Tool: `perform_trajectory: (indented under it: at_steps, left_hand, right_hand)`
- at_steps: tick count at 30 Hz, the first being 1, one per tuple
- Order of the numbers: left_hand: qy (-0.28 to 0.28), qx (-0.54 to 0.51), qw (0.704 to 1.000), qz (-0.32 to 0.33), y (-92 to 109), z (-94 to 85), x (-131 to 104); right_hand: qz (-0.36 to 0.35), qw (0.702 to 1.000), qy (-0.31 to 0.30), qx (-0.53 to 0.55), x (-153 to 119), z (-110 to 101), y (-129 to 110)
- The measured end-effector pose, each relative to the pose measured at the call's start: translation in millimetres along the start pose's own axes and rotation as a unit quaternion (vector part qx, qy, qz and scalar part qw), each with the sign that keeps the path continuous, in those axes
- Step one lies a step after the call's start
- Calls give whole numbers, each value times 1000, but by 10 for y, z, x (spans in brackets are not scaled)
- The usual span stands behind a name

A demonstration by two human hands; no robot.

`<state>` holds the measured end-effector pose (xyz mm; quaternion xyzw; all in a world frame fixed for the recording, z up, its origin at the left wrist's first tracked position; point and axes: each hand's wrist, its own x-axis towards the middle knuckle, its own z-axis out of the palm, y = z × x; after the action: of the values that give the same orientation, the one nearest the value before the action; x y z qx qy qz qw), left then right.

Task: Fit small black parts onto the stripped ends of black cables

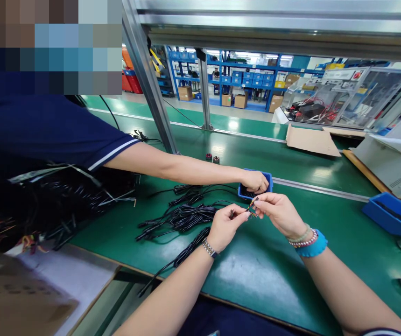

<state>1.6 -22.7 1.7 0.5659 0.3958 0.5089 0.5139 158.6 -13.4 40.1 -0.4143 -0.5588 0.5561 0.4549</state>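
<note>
Thin coloured wires (251, 204) are pinched by the fingers of the left hand (225, 227) and right hand (280, 213), presumably for steadiness. Just beyond these fingers, a blue bin (270, 181) is reached into by a co-worker's hand (255, 180); leftward, black cables (189, 217) are laid on the bench (266, 270), seemingly for easy reach.

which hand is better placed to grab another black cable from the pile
Probably the left hand: it is close beside the black cables, while the right hand is farther off. Both are busy at the thin coloured wires, though.
</note>
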Motion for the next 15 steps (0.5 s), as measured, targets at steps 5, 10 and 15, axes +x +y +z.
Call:
perform_trajectory:
  at_steps: [5, 10, 15]
  left_hand:
    - [-19, 9, 1000, 1, -3, -9, -1]
    - [-25, 17, 1000, 4, 21, -12, 13]
    - [-27, 14, 1000, 6, 12, -11, 14]
  right_hand:
    - [27, 994, -64, -89, -7, 0, -6]
    - [0, 991, -3, -135, -11, -86, -112]
    - [-77, 982, 77, -155, -25, -119, -170]
